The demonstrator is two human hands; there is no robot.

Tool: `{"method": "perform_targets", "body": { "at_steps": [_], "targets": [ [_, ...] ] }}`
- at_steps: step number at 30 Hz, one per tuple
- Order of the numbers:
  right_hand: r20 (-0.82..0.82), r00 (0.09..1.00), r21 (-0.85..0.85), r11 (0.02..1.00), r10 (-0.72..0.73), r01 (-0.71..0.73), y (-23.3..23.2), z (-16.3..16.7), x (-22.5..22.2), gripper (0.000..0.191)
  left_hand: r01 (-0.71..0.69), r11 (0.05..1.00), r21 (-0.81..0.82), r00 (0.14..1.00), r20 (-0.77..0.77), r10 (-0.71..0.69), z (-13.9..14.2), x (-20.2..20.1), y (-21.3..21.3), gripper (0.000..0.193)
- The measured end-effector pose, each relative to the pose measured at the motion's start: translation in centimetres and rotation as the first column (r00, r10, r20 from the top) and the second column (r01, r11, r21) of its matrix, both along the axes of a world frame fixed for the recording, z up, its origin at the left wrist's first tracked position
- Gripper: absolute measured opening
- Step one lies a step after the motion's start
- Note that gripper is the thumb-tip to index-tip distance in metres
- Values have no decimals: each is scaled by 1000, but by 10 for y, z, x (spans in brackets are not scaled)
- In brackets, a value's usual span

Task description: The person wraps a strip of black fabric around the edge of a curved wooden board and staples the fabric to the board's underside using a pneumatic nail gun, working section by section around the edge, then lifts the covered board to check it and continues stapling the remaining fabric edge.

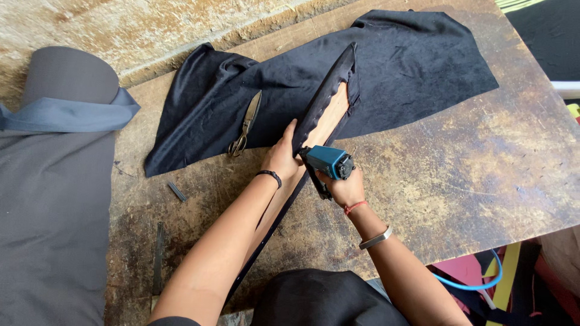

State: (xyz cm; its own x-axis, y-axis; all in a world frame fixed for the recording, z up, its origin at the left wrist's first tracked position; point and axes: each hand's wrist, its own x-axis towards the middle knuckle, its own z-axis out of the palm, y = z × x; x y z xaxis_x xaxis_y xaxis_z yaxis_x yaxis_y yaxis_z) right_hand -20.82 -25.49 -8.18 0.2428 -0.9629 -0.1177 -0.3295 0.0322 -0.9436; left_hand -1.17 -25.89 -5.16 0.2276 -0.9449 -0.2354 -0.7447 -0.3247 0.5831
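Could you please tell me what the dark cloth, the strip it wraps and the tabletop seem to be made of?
Cloth: probably velvet-like fabric, with a soft sheen and limp folds. Strip: likely bare wood or plywood, pale tan and matte. Tabletop: worn wooden board, stained and scratched.

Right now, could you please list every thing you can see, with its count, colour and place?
Staple gun: one, teal, in the right hand, nose at the wooden piece.
Wooden piece: one, light brown, long, partly wrapped in dark fabric.
Fabric: one, black, spread over the table's far side.
Scissors: one pair, metal, lying on the fabric.
Fabric roll: one, grey, left of the table.
Table: one, worn brown wood.
Hose: one, blue, below the table edge.
Left hand: pressing the fabric on the wooden piece.
Right hand: gripping the staple gun.
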Motion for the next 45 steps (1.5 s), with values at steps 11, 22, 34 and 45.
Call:
{"method": "perform_targets", "body": {
  "at_steps": [11,22,34,45],
  "targets": [
    [-602,799,-8,1000,4,-11,15,-52,-48,61,49,999,-20,920,-389,-53,-41,40,96,89],
    [535,815,631,746,-222,-211,31,-49,42,38,-97,984,-147,944,-327,45,-46,-6,54,77],
    [361,813,245,888,-456,390,47,-64,99,32,69,997,17,443,-896,-15,-109,36,85,73],
    [360,773,-20,824,-522,566,55,-92,125,31,80,986,-149,442,-881,-169,-142,41,87,71]
  ]
}}
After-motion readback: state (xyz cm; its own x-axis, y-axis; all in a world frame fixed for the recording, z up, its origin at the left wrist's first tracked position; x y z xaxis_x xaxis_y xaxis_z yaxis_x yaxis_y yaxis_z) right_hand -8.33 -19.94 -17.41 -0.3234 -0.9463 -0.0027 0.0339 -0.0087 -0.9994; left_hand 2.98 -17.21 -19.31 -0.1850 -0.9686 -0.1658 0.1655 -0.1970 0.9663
